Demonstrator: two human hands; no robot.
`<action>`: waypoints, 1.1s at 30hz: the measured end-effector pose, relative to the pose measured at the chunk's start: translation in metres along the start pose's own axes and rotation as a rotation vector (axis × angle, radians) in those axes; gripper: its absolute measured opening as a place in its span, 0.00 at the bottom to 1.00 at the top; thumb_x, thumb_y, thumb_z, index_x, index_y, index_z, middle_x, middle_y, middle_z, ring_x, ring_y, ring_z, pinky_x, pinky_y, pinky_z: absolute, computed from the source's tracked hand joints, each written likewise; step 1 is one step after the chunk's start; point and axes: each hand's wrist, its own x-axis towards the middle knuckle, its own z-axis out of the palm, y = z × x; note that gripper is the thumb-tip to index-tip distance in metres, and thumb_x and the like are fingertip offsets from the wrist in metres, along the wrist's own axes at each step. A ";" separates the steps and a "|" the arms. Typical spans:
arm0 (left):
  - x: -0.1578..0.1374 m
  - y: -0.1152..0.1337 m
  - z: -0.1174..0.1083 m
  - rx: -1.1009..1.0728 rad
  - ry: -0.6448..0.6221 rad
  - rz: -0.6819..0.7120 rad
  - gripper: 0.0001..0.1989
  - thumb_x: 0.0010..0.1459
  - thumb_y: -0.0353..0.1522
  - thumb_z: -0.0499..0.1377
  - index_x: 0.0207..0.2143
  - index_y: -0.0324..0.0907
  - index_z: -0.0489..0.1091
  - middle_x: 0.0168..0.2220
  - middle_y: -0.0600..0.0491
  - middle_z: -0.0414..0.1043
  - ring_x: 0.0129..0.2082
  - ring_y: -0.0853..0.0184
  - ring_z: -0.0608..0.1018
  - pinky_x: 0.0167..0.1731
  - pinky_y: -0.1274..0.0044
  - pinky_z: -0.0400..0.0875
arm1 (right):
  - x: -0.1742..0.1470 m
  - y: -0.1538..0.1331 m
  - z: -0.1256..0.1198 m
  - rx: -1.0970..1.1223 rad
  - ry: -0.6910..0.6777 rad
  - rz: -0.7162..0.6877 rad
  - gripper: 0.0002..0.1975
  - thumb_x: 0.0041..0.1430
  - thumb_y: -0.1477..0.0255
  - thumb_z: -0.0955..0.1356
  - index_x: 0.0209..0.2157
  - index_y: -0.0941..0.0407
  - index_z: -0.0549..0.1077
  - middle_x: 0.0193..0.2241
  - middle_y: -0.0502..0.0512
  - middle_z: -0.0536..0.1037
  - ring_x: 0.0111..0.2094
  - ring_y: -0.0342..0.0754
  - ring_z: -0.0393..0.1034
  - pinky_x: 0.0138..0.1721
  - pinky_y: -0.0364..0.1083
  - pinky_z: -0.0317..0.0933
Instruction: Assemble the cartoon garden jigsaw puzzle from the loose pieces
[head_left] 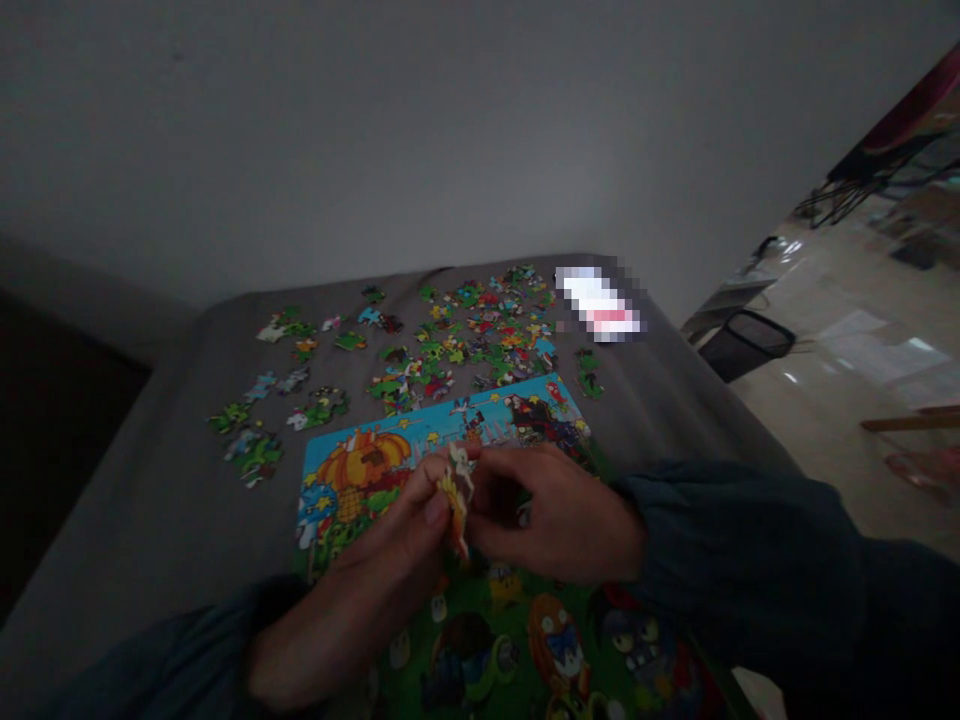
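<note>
Hands (390,560) (559,520) pinch puzzle piece (457,495) over puzzle board (420,450).

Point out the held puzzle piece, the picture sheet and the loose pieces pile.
puzzle piece (457,497), head view, middle of the piece between both hands.
picture sheet (360,462), head view, orange pumpkin area.
loose pieces pile (480,335), head view, centre of the pile.

Loose puzzle pieces (465,335) crowd the far cloth; left side (150,500) open.

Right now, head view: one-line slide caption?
Both hands, left hand and right hand, hold puzzle pieces above the picture sheet.
</note>
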 end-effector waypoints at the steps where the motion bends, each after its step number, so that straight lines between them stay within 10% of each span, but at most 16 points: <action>1: 0.000 0.001 -0.001 -0.009 0.012 0.005 0.21 0.57 0.48 0.67 0.52 0.56 0.76 0.54 0.53 0.76 0.61 0.57 0.72 0.61 0.67 0.67 | 0.000 0.001 -0.001 0.021 0.013 0.022 0.06 0.56 0.73 0.71 0.28 0.56 0.69 0.24 0.46 0.72 0.25 0.40 0.66 0.28 0.42 0.59; 9: 0.006 0.006 -0.007 -0.016 0.118 0.026 0.23 0.59 0.49 0.66 0.53 0.52 0.75 0.56 0.53 0.74 0.59 0.57 0.72 0.61 0.69 0.66 | 0.006 0.010 -0.007 0.382 0.082 0.078 0.09 0.56 0.68 0.72 0.33 0.54 0.67 0.25 0.45 0.71 0.23 0.39 0.65 0.25 0.41 0.61; 19: 0.009 0.009 -0.021 0.320 0.398 0.026 0.20 0.56 0.52 0.66 0.32 0.44 0.73 0.30 0.57 0.74 0.29 0.70 0.74 0.28 0.80 0.70 | 0.004 0.009 -0.020 0.422 0.056 0.063 0.08 0.60 0.66 0.71 0.35 0.55 0.71 0.30 0.50 0.75 0.28 0.41 0.70 0.29 0.42 0.67; 27: 0.008 0.016 -0.013 0.693 0.244 0.080 0.20 0.58 0.50 0.63 0.28 0.42 0.75 0.23 0.55 0.73 0.24 0.68 0.72 0.24 0.79 0.67 | -0.001 0.005 -0.024 0.242 0.241 -0.106 0.08 0.63 0.66 0.71 0.41 0.55 0.77 0.34 0.54 0.80 0.35 0.46 0.73 0.36 0.47 0.69; 33: 0.005 0.008 -0.011 0.908 0.145 0.065 0.18 0.59 0.48 0.61 0.28 0.45 0.77 0.23 0.54 0.73 0.23 0.66 0.71 0.22 0.78 0.64 | 0.000 0.003 -0.019 0.147 0.117 -0.051 0.10 0.63 0.67 0.70 0.42 0.55 0.81 0.34 0.52 0.81 0.34 0.46 0.73 0.35 0.45 0.69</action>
